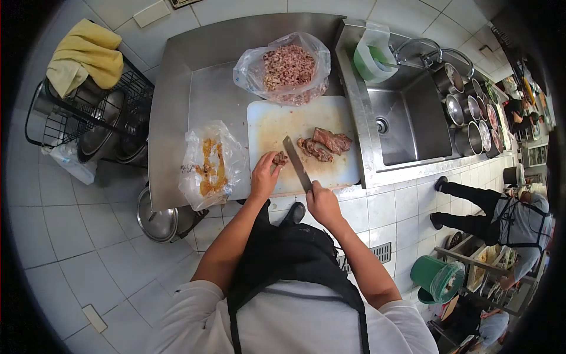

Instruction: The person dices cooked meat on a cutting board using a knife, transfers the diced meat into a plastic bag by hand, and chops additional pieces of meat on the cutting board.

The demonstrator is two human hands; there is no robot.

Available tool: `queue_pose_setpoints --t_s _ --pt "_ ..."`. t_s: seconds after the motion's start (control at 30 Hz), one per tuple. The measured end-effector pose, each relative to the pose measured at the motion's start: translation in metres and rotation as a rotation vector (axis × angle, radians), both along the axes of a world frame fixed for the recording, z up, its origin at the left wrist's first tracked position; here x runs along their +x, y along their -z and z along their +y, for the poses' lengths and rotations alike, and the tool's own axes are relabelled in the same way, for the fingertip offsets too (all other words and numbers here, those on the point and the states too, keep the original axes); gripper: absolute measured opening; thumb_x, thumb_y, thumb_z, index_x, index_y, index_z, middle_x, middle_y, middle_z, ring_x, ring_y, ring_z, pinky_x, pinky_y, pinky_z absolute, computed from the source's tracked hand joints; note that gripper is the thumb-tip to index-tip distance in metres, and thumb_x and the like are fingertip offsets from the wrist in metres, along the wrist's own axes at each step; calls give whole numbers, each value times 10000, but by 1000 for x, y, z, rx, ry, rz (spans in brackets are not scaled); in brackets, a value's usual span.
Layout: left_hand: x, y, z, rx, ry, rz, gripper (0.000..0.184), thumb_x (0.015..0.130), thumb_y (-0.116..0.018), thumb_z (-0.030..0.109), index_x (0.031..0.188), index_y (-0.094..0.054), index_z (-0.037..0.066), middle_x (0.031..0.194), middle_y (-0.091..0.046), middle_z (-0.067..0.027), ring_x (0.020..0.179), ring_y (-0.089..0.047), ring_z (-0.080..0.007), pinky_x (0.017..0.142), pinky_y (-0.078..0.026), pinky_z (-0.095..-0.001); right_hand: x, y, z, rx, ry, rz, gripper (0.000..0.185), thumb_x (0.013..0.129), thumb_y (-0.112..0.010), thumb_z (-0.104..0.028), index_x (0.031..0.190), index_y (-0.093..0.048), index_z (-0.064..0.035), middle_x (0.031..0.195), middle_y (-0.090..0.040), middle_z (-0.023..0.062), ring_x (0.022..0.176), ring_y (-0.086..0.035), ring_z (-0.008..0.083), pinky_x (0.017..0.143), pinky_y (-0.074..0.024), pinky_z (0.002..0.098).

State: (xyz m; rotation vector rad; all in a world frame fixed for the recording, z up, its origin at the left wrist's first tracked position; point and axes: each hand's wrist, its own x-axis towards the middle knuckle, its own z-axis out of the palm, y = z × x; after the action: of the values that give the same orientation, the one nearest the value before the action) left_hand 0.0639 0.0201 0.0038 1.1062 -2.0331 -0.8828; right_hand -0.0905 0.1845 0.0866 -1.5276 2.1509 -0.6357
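My right hand (322, 200) is wrapped round the handle of a kitchen knife (298, 164), its blade slanting up and left over the white cutting board (265, 127). To the left of the blade, my left hand (265, 175) has its fingertips closed on a small piece of meat (279, 159) resting on the board. Larger pieces of cooked-looking meat (333, 140) lie right of the knife, apart from both hands. Behind the board sits a clear plastic bag (247, 74) heaped with chopped meat (289, 66). A second plastic bag (190, 154) with yellowish-brown contents lies left of the board.
On the right is a steel sink (413, 118) with a green container (371, 62) at its back corner and several metal pots (469, 138) beyond. A wire rack (135, 88) stands at left. Another person (519, 218) is at far right near a green bin (433, 274).
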Motion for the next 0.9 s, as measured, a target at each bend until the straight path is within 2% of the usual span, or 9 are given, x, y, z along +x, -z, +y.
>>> queue_pose_setpoints --t_s 0.07,0.17,0.57,0.9 --pt "2 5 0 47 18 42 382 888 -763 57 1260 -684 13 1317 -679 -162 1214 -656 -360 1026 -541 -419 3 -27 -9 5 18 -5 165 952 -579 -115 981 -504 29 701 -673 293 656 -700 475 607 -566 576" --pt "2 8 0 -4 7 58 349 892 -761 60 1230 -694 9 1302 -693 -161 1202 -667 -354 1018 -549 -418 13 -39 -18 56 16 20 135 964 -565 -91 972 -499 25 689 -669 293 658 -701 476 591 -561 579" --pt "1 6 -6 -50 3 56 239 882 -765 49 1112 -720 0 1217 -729 -155 1130 -696 -351 973 -568 -422 34 -28 -21 197 -37 136 91 940 -550 -40 988 -490 8 701 -687 272 669 -724 448 598 -589 534" --pt "2 10 -15 -105 75 84 166 846 -770 9 1011 -748 16 1137 -739 -144 1020 -721 -353 886 -594 -424 36 -22 -31 236 -60 180 93 932 -552 -21 998 -498 13 747 -710 271 714 -747 433 623 -604 514"
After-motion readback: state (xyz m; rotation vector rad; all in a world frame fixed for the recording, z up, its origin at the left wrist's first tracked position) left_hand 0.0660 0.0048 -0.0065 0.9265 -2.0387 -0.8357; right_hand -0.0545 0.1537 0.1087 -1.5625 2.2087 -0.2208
